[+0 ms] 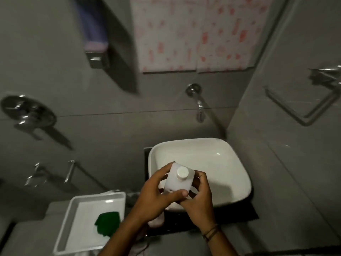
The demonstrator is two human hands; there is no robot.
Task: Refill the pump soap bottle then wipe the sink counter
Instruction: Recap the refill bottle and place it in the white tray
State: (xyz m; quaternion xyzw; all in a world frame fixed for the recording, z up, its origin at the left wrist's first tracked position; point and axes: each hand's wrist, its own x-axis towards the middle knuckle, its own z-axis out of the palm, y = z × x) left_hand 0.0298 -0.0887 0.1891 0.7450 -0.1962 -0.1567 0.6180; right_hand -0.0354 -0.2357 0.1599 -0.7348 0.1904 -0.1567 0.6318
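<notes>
A white square bottle with a round white cap (180, 179) is held upright over the front left of the white sink basin (230, 163). My left hand (156, 196) wraps its left side with the thumb across the front. My right hand (199, 198) grips its right side and lower part. A pinkish bottle (156, 221) stands on the dark counter (239, 213) below my left wrist, mostly hidden. A green cloth (108, 224) lies in a white tray (73, 209) at the lower left.
A wall tap (198, 104) juts out above the basin. A chrome valve handle (27, 111) and hooks (53, 174) sit on the left wall. A towel ring (304, 108) hangs on the right wall. A patterned pink and white curtain (193, 34) hangs behind.
</notes>
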